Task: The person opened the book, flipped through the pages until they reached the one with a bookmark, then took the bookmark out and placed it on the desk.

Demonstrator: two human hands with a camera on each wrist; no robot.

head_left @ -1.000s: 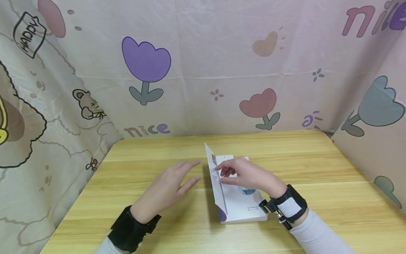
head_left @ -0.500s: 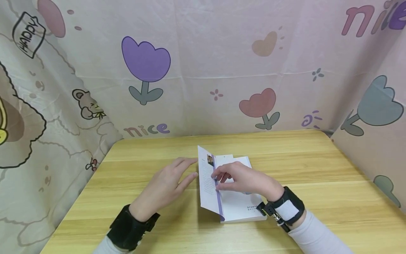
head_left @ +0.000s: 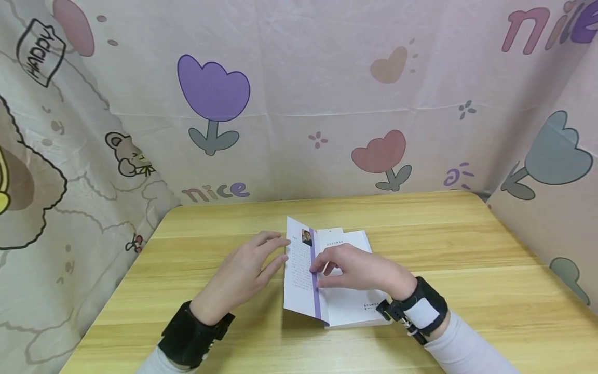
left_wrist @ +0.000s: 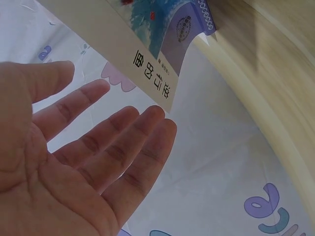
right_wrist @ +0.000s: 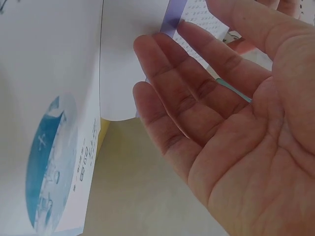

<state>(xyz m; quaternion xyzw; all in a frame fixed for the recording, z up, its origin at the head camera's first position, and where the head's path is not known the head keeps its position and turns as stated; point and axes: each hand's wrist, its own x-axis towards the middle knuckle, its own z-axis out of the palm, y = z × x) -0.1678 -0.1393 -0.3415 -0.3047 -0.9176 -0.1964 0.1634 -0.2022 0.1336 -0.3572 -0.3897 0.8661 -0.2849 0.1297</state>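
Observation:
A white paperback book [head_left: 350,309] lies on the table, its front cover [head_left: 298,291] raised and leaning left. The cover's inner side shows small print, a portrait photo and a purple strip. My left hand [head_left: 245,272] is at the cover's outer edge, fingertips right by it. In the left wrist view that hand's fingers [left_wrist: 118,152] are spread, and the cover's outer face carries a blue picture and large characters. My right hand [head_left: 359,267] hovers over the book with fingertips at the purple strip. Its fingers [right_wrist: 197,98] are loosely extended in the right wrist view, beside a page with a round blue picture [right_wrist: 51,162].
The wooden table [head_left: 224,223] reaches back to a cloth backdrop [head_left: 289,156] printed with flowers and words. More printed cloth hangs along the left and right sides. Black straps [head_left: 196,335] are worn on both wrists.
The book's cover has swung from nearly upright over to the left, bringing its inner print into sight. My left hand has shifted slightly left, my right hand slightly left and nearer.

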